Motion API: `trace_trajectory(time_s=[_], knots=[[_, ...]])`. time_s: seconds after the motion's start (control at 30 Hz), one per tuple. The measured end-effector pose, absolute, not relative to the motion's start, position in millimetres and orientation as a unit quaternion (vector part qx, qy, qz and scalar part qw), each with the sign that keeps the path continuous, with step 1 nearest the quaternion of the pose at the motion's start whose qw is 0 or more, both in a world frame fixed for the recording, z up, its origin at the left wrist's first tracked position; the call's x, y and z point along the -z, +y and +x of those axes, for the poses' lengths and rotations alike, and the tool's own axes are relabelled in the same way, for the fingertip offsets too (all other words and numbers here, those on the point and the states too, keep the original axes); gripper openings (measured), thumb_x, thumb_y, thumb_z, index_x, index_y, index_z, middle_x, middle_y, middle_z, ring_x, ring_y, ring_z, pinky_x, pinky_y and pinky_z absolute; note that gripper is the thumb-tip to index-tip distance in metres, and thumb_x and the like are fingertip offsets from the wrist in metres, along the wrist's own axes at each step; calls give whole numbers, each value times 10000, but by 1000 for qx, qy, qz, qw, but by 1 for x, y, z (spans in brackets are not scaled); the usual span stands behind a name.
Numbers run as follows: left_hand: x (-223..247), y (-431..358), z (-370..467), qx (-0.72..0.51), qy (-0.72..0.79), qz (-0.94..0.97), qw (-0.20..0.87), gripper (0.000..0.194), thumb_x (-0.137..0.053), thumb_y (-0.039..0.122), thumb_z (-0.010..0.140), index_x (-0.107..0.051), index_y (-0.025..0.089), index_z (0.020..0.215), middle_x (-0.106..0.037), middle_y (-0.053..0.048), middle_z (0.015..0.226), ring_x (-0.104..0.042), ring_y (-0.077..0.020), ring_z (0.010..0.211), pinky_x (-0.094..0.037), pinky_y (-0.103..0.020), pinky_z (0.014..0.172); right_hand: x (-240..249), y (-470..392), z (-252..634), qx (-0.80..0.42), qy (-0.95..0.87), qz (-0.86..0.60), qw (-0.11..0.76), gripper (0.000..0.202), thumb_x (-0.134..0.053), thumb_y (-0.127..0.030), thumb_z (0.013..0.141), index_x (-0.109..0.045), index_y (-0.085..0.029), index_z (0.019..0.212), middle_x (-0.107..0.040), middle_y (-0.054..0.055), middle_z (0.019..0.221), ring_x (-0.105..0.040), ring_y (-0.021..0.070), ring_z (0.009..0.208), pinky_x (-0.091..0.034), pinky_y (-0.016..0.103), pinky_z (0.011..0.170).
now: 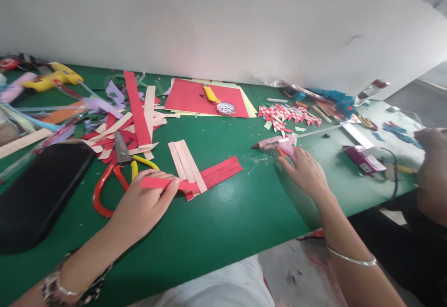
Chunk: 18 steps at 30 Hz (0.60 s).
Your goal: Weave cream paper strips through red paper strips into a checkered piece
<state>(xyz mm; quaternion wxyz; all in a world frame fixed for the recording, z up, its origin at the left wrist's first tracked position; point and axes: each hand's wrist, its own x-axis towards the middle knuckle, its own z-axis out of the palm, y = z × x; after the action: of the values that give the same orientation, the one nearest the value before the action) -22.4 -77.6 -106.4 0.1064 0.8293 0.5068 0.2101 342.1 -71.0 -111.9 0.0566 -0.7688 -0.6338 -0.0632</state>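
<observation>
My left hand (146, 200) is closed, pinching a red paper strip (186, 186) between thumb and fingers. The strip's far end lies over a partly woven piece, made of cream strips (183, 160) crossing red strips (223, 172). Right of it, my right hand (305, 172) is wrapped round the handle of a pink glue gun (279, 144), whose nozzle points left above the green table. A clear glue stick (317, 131) sticks out of the gun's back. Scissors (122, 158) with red and yellow handles lie by my left hand.
A black case (45, 186) is at left, with loose paper strips (138, 111) and a yellow glue gun (57, 78) behind. Red sheets (185, 95) bear a yellow cutter (211, 94). Woven pieces (289, 114) and a purple box (365, 159) are right, near another person's arm (433, 172).
</observation>
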Motion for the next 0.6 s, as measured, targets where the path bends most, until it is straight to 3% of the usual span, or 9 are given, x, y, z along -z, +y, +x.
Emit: trace_trajectory(time_s=[0.1, 0.17, 0.27, 0.37, 0.43, 0.53, 0.6], knots=[[105, -79, -21, -207, 505, 832, 103, 477, -266, 384, 936, -626, 210, 675, -723, -38, 767, -643, -222, 767, -460, -360, 783, 96, -64, 328, 124, -660, -739, 53, 376, -435, -451, 891, -605, -127, 977, -590, 163, 911, -561, 333, 912, -456, 432, 720], [105, -79, -21, -200, 503, 834, 106, 496, -251, 386, 939, -633, 209, 677, -720, -34, 761, -638, -218, 763, -453, -365, 800, 81, -65, 307, 141, -704, -688, 106, 344, -444, -409, 894, -612, -138, 1023, -583, 162, 946, -545, 339, 971, -450, 472, 810], [104, -80, -22, -188, 500, 837, 123, 515, -236, 397, 942, -656, 209, 710, -717, -26, 761, -632, -210, 763, -426, -380, 856, 63, -69, 261, -22, -823, -549, 145, 316, -515, -370, 877, -578, -191, 1129, -637, 100, 1000, -593, 258, 967, -471, 399, 844], [105, -81, -25, -180, 465, 856, 136, 456, -280, 433, 930, -685, 243, 844, -727, -4, 840, -638, -201, 798, -338, -429, 974, 65, -67, 212, -173, -889, -403, 135, 520, -649, -421, 783, -519, -183, 1227, -628, 93, 1154, -585, 227, 1049, -470, 338, 857], [107, -82, -26, -174, 441, 871, 127, 397, -342, 466, 905, -677, 254, 912, -723, -8, 906, -640, -211, 845, -301, -457, 999, 71, -61, 190, -225, -883, -386, 144, 501, -664, -411, 769, -547, -158, 1185, -657, 84, 1067, -610, 204, 948, -474, 302, 793], [109, -83, -25, -164, 421, 887, 89, 330, -419, 463, 875, -659, 244, 928, -709, -22, 915, -639, -219, 848, -307, -466, 994, 76, -51, 179, -277, -849, -421, 161, 175, -577, -215, 825, -633, -153, 978, -675, 28, 833, -608, 137, 753, -445, 235, 689], [110, -84, -24, -158, 408, 897, 61, 290, -446, 442, 863, -653, 244, 909, -700, -24, 886, -635, -217, 828, -313, -464, 999, 74, -48, 187, -303, -821, -448, 180, 137, -523, -135, 824, -646, -165, 878, -668, 3, 789, -584, 109, 692, -425, 213, 655]])
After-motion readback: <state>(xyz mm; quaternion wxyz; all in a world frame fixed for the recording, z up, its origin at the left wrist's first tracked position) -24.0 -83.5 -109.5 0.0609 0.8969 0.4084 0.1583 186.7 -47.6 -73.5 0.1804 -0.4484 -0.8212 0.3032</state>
